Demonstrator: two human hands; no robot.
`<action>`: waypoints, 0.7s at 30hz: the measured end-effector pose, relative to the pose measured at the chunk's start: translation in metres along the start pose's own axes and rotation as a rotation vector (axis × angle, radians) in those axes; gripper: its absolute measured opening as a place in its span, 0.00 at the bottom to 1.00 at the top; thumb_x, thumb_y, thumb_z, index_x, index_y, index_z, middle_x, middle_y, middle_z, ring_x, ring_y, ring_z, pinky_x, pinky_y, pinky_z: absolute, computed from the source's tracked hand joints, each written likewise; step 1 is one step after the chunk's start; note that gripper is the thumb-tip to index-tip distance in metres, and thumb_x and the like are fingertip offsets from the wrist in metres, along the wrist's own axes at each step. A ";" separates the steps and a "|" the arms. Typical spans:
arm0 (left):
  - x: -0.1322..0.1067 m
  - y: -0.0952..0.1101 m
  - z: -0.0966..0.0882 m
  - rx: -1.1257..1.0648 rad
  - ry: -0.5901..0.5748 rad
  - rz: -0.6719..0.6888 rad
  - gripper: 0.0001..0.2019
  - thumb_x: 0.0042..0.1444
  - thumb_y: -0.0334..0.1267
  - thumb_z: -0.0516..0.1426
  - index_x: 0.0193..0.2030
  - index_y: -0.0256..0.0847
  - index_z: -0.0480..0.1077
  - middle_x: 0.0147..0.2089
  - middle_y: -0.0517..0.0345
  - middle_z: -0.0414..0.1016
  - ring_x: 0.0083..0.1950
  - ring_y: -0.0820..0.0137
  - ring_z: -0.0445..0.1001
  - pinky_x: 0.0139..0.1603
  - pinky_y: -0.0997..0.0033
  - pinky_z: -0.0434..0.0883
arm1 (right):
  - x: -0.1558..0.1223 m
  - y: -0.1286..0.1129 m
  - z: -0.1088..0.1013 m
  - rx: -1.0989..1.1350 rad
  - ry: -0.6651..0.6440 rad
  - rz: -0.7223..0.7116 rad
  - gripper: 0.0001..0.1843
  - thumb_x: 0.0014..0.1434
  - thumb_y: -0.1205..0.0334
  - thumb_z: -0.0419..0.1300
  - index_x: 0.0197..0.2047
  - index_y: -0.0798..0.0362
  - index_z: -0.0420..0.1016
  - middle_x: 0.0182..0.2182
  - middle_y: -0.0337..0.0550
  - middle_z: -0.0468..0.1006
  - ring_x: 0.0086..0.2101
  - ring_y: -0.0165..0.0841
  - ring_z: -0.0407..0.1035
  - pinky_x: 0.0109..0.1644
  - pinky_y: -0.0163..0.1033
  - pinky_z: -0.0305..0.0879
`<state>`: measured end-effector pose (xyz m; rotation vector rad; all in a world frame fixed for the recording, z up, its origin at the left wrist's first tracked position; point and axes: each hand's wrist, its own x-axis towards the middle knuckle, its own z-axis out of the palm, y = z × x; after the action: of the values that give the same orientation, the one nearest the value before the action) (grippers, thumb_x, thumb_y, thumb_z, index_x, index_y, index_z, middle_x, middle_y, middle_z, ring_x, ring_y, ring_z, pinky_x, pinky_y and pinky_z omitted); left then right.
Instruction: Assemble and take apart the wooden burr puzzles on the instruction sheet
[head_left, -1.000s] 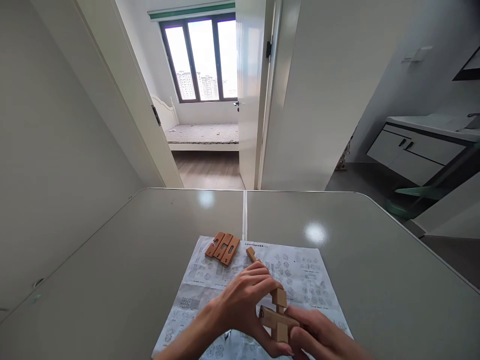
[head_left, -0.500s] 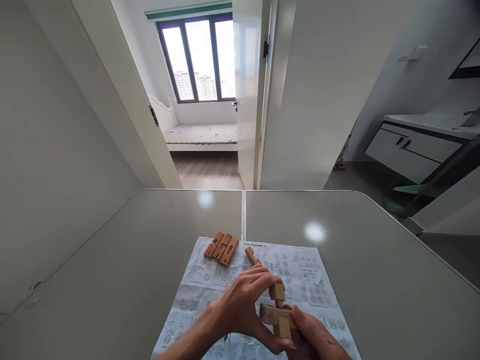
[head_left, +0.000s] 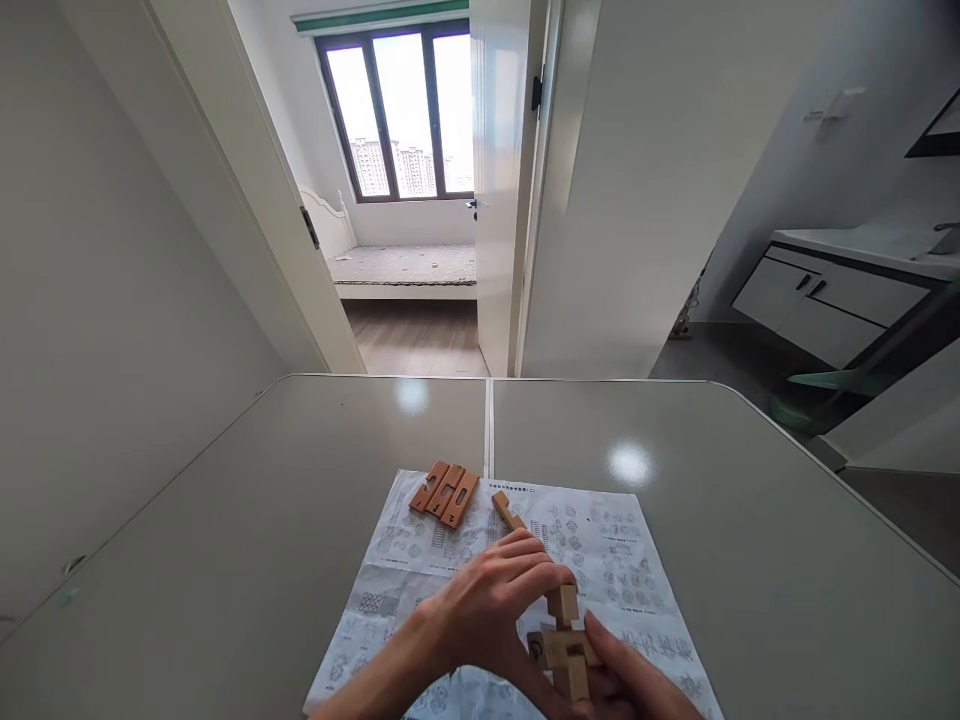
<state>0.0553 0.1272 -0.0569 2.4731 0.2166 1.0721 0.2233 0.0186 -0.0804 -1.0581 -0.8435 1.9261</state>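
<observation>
A partly joined wooden puzzle (head_left: 566, 640), cross-shaped and light brown, is held low over a printed instruction sheet (head_left: 615, 550). My left hand (head_left: 487, 610) curls around its left side, fingertips on the upright block. My right hand (head_left: 630, 680) grips it from below and the right, thumb on the crossing piece. Three flat notched wooden pieces (head_left: 444, 492) lie side by side at the sheet's far left corner. One more small wooden piece (head_left: 507, 510) lies just beyond my left fingers.
The sheet lies on a grey folding table (head_left: 712, 480) with a centre seam. Beyond it an open doorway (head_left: 412, 250) shows a bed and window. A cabinet (head_left: 825, 300) stands at the right.
Both hands have shifted slightly toward me with the puzzle, and the crossing pieces have turned a little in my grip. The loose pieces on the sheet have not moved.
</observation>
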 end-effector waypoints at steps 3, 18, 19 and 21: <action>-0.001 -0.002 0.003 0.017 0.030 -0.011 0.34 0.42 0.69 0.65 0.42 0.41 0.65 0.27 0.62 0.68 0.27 0.70 0.65 0.34 0.65 0.70 | 0.005 0.004 -0.005 0.050 -0.044 0.062 0.37 0.55 0.22 0.57 0.26 0.53 0.64 0.19 0.29 0.54 0.19 0.22 0.45 0.22 0.31 0.43; -0.009 -0.006 0.012 0.028 -0.038 -0.114 0.33 0.39 0.64 0.67 0.42 0.41 0.67 0.30 0.59 0.74 0.28 0.68 0.71 0.38 0.65 0.72 | -0.014 -0.021 -0.017 -0.109 0.023 0.047 0.42 0.54 0.27 0.64 0.58 0.52 0.77 0.34 0.43 0.77 0.31 0.35 0.68 0.39 0.40 0.68; -0.010 -0.006 0.014 0.011 -0.051 -0.113 0.34 0.39 0.65 0.67 0.42 0.41 0.67 0.29 0.60 0.73 0.28 0.68 0.71 0.38 0.65 0.72 | -0.013 -0.022 -0.023 -0.094 -0.074 0.045 0.40 0.56 0.30 0.64 0.59 0.52 0.77 0.35 0.43 0.76 0.31 0.34 0.69 0.39 0.39 0.67; -0.011 -0.006 0.018 -0.036 -0.111 -0.112 0.33 0.38 0.68 0.67 0.39 0.42 0.66 0.28 0.60 0.72 0.27 0.69 0.70 0.37 0.66 0.72 | -0.009 -0.022 -0.036 -0.147 -0.260 0.052 0.34 0.59 0.35 0.65 0.55 0.55 0.79 0.34 0.43 0.75 0.32 0.33 0.68 0.40 0.37 0.66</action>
<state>0.0607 0.1237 -0.0777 2.4480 0.2952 0.8824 0.2652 0.0279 -0.0750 -0.9337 -1.1264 2.1017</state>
